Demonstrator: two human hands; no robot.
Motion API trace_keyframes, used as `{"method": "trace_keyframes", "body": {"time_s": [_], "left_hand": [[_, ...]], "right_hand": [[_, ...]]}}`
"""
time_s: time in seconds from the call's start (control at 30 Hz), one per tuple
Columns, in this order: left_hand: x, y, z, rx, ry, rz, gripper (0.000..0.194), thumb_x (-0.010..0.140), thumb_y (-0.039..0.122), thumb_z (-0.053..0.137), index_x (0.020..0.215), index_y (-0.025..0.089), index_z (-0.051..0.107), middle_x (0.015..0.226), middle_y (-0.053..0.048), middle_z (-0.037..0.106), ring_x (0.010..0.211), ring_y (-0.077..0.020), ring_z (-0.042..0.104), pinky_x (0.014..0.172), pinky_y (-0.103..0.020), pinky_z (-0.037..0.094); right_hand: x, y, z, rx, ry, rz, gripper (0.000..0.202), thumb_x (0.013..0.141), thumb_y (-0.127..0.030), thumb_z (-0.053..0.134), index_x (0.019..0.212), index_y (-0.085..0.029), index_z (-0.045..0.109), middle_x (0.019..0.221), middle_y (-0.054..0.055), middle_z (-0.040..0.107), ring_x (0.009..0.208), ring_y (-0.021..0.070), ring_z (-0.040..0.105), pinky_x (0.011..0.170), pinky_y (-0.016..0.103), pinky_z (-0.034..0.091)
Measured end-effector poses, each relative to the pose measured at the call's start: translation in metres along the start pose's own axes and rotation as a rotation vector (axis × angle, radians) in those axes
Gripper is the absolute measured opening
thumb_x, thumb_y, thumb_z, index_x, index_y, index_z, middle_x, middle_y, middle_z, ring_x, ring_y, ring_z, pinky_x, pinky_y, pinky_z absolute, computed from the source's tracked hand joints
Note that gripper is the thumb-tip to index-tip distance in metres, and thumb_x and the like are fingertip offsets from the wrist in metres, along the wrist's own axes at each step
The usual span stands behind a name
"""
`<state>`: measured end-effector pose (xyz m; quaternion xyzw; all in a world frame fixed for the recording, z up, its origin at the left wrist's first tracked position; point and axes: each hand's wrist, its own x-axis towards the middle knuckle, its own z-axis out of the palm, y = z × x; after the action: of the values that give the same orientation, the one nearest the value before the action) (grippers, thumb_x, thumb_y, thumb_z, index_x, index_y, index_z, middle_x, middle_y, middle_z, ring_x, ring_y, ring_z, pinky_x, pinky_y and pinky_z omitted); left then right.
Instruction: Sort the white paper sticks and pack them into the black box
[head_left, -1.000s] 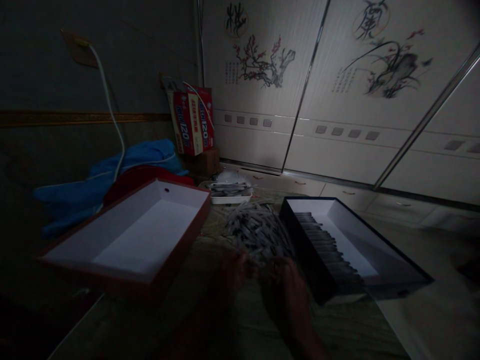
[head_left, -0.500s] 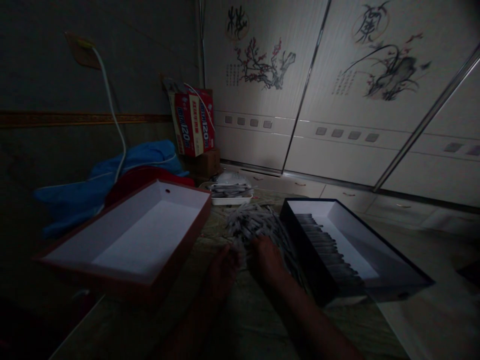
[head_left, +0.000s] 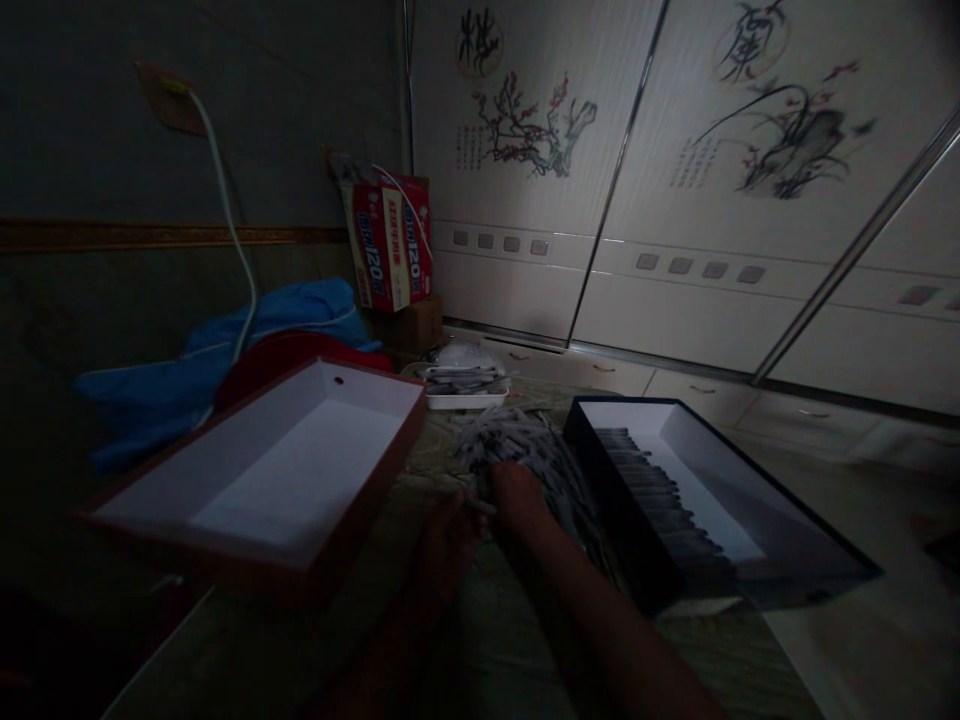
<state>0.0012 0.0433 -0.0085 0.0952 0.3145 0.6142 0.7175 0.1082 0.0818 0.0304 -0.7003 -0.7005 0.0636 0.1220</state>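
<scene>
Fingers of the right hand [head_left: 517, 497] lie curled down into the near edge of a loose pile of grey strips [head_left: 525, 455]. Whether they have closed on any strip is more than the dim light lets me tell. The left hand [head_left: 450, 535] rests just beside it on the counter [head_left: 487, 640], fingers bent, and a pale strip end seems to bridge the gap between the two hands, though which hand has it I cannot tell.

Judging by how things lie, the step in hand is gathering a few strips out of the heap. The dark box [head_left: 787, 555] to the right already has a neat row of the same strips laid side by side along its left half, with bare white floor beyond them. The next move would call for squaring a small bunch so the ends line up, then carrying it over the near wall of the box without scattering the rest.

The strips look thin, flat and light, grey-white, all of one length, and they lie criss-crossed in the pile between the two boxes. They would likely slide over one another easily.

To the left stands a red box [head_left: 247, 565] with a white inside, tilted up on something beneath it. Behind the pile sits a small white tray [head_left: 465, 400] with more strips in it. Further back are blue cloth [head_left: 225, 350], a red carton [head_left: 390, 240] and painted wardrobe doors [head_left: 675, 200].
</scene>
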Motion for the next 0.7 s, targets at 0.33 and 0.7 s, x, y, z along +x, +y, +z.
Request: {"method": "trace_keyframes", "body": {"time_s": [0.33,0.7], "left_hand": [[-0.006,-0.008,0.003,0.172,-0.080,0.034,0.020,0.058,0.021,0.073,0.068,0.015,0.057,0.061,0.000,0.066,0.059,-0.0185,0.066,0.059,-0.031,0.052],[-0.019,-0.012,0.010,0.430,-0.152,0.059,0.030,0.057,0.033,0.074,0.072,0.013,0.057,0.062,-0.002,0.067,0.059,-0.0199,0.066,0.059,-0.031,0.051]], "right_hand": [[-0.070,0.043,0.004,0.514,0.279,-0.071,0.012,0.077,-0.022,0.048,0.077,-0.014,0.058,0.068,0.001,0.060,0.062,0.0126,0.055,0.053,0.019,0.041],[-0.109,0.048,0.021,0.995,0.356,0.082,0.022,0.076,-0.032,0.056,0.086,-0.014,0.063,0.070,0.004,0.063,0.062,0.0154,0.056,0.052,0.021,0.042]]}}
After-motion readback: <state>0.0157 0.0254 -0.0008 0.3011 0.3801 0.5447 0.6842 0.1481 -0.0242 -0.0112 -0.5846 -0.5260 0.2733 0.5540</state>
